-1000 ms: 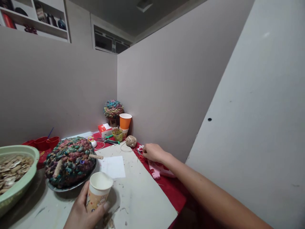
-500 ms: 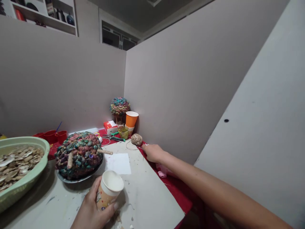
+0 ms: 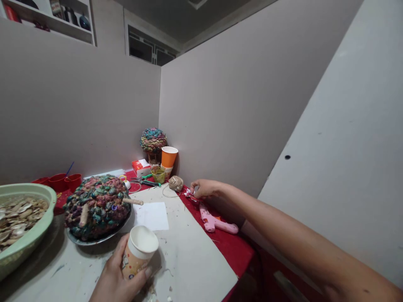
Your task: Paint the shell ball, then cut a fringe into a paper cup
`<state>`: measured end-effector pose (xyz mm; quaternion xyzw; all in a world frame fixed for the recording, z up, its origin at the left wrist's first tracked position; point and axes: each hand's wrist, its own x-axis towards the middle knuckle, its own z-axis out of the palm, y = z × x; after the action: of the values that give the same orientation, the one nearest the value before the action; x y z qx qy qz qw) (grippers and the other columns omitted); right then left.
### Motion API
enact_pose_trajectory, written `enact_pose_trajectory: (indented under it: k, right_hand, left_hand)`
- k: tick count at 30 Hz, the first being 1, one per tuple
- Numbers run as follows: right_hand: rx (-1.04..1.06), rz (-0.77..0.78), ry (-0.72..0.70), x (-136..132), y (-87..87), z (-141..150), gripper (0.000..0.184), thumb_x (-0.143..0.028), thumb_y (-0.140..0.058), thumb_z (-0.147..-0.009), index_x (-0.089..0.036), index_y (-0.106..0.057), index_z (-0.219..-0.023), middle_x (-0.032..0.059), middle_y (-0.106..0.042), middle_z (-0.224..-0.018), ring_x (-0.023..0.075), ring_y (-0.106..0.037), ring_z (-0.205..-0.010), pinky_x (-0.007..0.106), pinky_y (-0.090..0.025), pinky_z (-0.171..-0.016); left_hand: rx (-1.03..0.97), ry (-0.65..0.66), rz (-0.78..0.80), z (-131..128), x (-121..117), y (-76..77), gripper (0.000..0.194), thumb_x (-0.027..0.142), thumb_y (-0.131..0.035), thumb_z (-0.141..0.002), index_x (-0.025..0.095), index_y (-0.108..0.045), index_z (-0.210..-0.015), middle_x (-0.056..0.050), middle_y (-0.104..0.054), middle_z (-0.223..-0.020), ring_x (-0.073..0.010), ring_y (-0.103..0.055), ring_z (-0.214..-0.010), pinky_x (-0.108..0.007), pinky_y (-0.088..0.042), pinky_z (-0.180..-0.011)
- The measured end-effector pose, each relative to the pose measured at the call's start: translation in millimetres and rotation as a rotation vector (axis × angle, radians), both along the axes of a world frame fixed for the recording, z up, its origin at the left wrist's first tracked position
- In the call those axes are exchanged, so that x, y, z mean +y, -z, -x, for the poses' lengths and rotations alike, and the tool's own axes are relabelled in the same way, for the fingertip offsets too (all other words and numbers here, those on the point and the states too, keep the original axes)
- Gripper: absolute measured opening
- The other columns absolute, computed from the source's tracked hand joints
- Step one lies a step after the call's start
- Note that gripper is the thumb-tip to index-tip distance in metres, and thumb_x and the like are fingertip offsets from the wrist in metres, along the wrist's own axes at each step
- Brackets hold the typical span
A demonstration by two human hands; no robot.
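Observation:
A patterned paper cup (image 3: pixel 135 258) with a white inside is held upright by my left hand (image 3: pixel 118 272), fingers and thumb wrapped round it. My right hand (image 3: pixel 206 188) reaches far out to the red cloth by the wall. Its fingers are closed together beside a small white-and-pink item (image 3: pixel 189 193); what they grip is too small to make out. Just this side of that hand lies a pink glue gun (image 3: pixel 217 222). A ball of twine (image 3: pixel 175 183) sits left of the fingers, its loose strand looping onto the white board.
A knobbly multicoloured dome (image 3: pixel 100 205) with wooden pegs rests in a metal bowl (image 3: pixel 94 242). Left of it stands a green basin (image 3: pixel 47 205) of shell-like pieces. Pliers (image 3: pixel 151 183), an orange cup (image 3: pixel 169 157) and a tissue box (image 3: pixel 141 167) are at the back; white paper (image 3: pixel 153 216) lies mid-board.
My right hand first moved toward the twine ball, then drew back slightly right, exposing the glue gun and the white-and-pink item. My left hand keeps the cup; the view has shifted a little.

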<state>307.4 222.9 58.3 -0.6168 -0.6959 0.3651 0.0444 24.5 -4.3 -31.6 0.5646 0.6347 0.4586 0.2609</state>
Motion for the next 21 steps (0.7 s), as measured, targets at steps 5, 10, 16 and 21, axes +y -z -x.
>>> enact_pose_trajectory:
  k: [5, 10, 16, 21]
  right_hand:
    - [0.115, 0.159, 0.041, -19.7, 7.2, -5.8, 0.033, -0.033, -0.061, -0.099, -0.016, -0.059, -0.126, 0.0101, -0.061, -0.125, 0.0236, -0.065, -0.104, 0.044, -0.057, -0.087]
    - [0.398, 0.229, 0.088, -40.7, 20.8, -10.3, 0.021, -0.015, -0.07, -0.088, -0.017, -0.058, -0.105, -0.0036, -0.065, -0.069, 0.0099, -0.063, -0.052, 0.015, -0.046, -0.044]
    - [0.822, 0.244, 0.201, -56.8, 35.0, -8.2, 0.028, -0.011, -0.072, -0.077, -0.019, -0.051, -0.092, -0.0063, -0.06, -0.058, 0.0084, -0.06, -0.043, 0.01, -0.037, -0.034]
    - [1.122, 0.22, 0.308, -55.7, 52.9, -2.3, 0.028, -0.01, -0.075, -0.077, -0.02, -0.052, -0.09, -0.005, -0.061, -0.067, 0.0064, -0.062, -0.049, 0.008, -0.046, -0.037]
  left_hand:
    - [-0.028, 0.024, 0.007, -0.5, -0.7, -2.2, 0.065, 0.041, -0.067, -0.069, 0.017, -0.055, -0.128, -0.012, -0.073, -0.125, -0.0346, -0.065, -0.116, -0.043, -0.05, -0.099]
    - [-0.033, 0.073, 0.063, 2.2, -1.2, -6.7, 0.069, 0.036, -0.07, -0.066, 0.017, -0.053, -0.13, -0.013, -0.072, -0.124, -0.0343, -0.066, -0.111, -0.045, -0.05, -0.099]
    - [-0.006, 0.078, 0.056, 2.6, -4.4, -14.2, 0.069, 0.028, -0.07, -0.065, 0.016, -0.053, -0.131, -0.015, -0.071, -0.125, -0.0345, -0.066, -0.113, -0.046, -0.049, -0.101]
    - [-0.014, 0.09, 0.07, 2.3, -5.2, -13.3, 0.072, 0.028, -0.07, -0.065, 0.015, -0.052, -0.133, -0.015, -0.069, -0.128, -0.035, -0.064, -0.117, -0.047, -0.047, -0.103]
